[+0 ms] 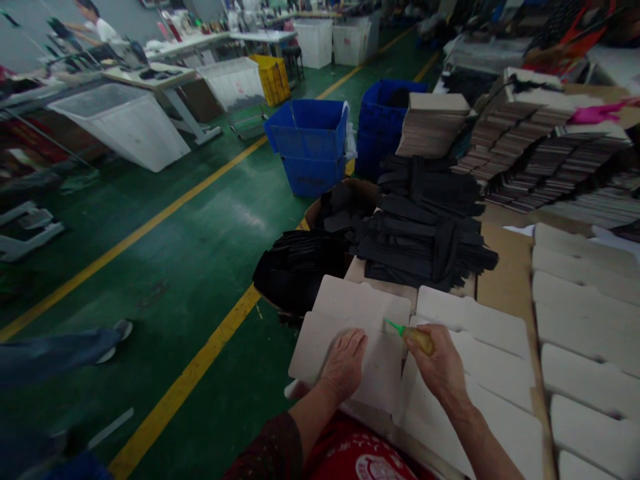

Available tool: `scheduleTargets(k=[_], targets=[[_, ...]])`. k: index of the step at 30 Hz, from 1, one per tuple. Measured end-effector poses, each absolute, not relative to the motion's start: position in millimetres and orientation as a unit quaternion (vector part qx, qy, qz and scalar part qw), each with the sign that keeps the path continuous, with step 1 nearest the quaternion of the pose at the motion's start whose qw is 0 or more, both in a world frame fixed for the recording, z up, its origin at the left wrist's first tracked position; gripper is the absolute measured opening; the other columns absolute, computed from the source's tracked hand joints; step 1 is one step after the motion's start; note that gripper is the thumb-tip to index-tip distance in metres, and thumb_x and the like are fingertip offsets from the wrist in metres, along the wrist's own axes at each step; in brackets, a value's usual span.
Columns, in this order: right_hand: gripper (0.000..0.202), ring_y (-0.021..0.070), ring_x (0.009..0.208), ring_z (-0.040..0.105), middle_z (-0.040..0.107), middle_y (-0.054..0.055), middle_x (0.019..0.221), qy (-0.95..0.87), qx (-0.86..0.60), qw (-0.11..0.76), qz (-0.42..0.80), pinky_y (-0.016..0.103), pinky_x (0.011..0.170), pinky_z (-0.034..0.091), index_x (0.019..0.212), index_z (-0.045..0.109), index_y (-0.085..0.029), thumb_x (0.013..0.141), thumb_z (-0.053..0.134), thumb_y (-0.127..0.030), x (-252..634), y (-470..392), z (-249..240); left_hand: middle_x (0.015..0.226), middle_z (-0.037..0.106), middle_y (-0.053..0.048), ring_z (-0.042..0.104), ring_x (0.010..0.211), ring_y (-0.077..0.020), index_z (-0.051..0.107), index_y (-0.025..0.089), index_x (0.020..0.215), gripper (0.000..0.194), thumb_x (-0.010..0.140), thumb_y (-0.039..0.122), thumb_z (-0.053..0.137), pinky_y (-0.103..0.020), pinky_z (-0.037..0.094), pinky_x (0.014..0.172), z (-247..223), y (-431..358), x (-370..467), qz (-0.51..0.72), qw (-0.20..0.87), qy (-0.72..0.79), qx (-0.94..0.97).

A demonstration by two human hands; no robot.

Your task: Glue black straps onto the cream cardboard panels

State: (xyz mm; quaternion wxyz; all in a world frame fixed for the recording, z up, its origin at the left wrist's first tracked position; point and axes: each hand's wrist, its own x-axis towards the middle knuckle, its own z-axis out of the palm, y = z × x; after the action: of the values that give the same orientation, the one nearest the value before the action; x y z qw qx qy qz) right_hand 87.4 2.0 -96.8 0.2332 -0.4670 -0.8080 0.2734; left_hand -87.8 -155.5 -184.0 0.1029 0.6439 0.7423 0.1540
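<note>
My left hand (346, 363) lies flat, fingers stretched out, on a pale rectangular board (313, 340) with rounded corners. That board overlaps another pale board (355, 300) behind it. My right hand (443, 367) is closed around a small yellowish squeeze bottle (419, 339) with a thin green nozzle. The nozzle points left, its tip over the far board near the overlap; I cannot tell whether it touches. Under and beside my right forearm, more pale boards (480, 343) lie in an overlapping row. What the bottle contains cannot be made out.
Black fabric strips (415, 230) are heaped beyond the boards, with more black pieces (300, 267) in a container at left. Board stacks (540, 133) rise at back right, near blue bins (313, 143). A passer-by's leg (60, 350) shows on the green floor (200, 280) at left.
</note>
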Motion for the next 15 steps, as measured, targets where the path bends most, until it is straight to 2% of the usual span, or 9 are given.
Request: scheduleTargets(k=[6,10,15], targets=[[0.023,0.0241,0.096,0.058,0.06,0.008,0.104,-0.846,-0.435,0.204,0.23,0.038,0.083,0.049,0.101,0.058,-0.023,0.089,0.054,-0.042,81,8,-87,0.149,0.05,-0.009,0.039,0.139,-0.0242,0.044,0.017,0.145,0.057,0.089,0.013,0.045,-0.041,0.034,0.114,-182,-156,-88,0.158,0.101,0.744,0.642],[0.02,0.024,0.097,0.058,0.059,0.006,0.106,-0.859,-0.449,0.15,0.195,0.036,0.076,0.049,0.101,0.058,-0.024,0.089,0.053,-0.039,83,11,-74,0.149,0.05,-0.009,0.039,0.139,-0.0244,0.044,0.018,0.145,0.057,0.089,0.012,0.045,-0.042,0.034,0.114,-182,-155,-87,0.161,0.106,0.744,0.639],[0.017,0.0239,0.096,0.059,0.059,0.005,0.105,-0.869,-0.44,0.113,0.199,0.035,0.074,0.048,0.1,0.057,-0.025,0.09,0.052,-0.038,83,10,-65,0.149,0.05,-0.008,0.039,0.139,-0.0245,0.045,0.019,0.145,0.054,0.091,0.014,0.044,-0.042,0.034,0.114,-179,-155,-90,0.16,0.112,0.747,0.636]])
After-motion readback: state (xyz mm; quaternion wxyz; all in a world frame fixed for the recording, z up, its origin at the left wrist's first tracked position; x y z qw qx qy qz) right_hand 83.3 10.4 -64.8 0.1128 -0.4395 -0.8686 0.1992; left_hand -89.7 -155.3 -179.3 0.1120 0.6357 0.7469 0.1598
